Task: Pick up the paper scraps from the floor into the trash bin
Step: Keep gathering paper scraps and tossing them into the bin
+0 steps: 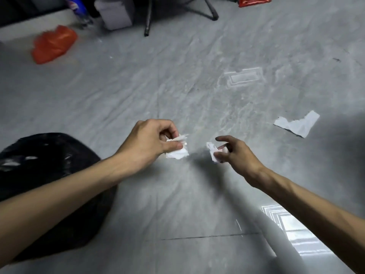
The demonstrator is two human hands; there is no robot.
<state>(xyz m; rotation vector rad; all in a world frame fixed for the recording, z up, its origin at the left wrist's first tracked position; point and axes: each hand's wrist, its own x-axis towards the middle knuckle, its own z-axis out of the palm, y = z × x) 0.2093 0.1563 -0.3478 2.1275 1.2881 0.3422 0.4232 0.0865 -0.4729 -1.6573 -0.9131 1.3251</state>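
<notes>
Two crumpled scraps are being held above the floor point(177, 86) at the middle of the frame. A white wad point(178, 148) is being pinched between thumb and curled fingers of the left hand point(150, 143), while a smaller scrap point(212, 153) is being gripped more loosely at the fingertips of the right hand point(235, 151), whose index finger is being kept extended. That looser hold is probably best tightened before the load is carried, so nothing is dropped. The trash bin point(49, 175), lined in black, is being passed over by the left forearm at the lower left, so a short swing that way should suffice. One torn scrap point(298, 124) is being left on the floor at the right, well apart.
</notes>
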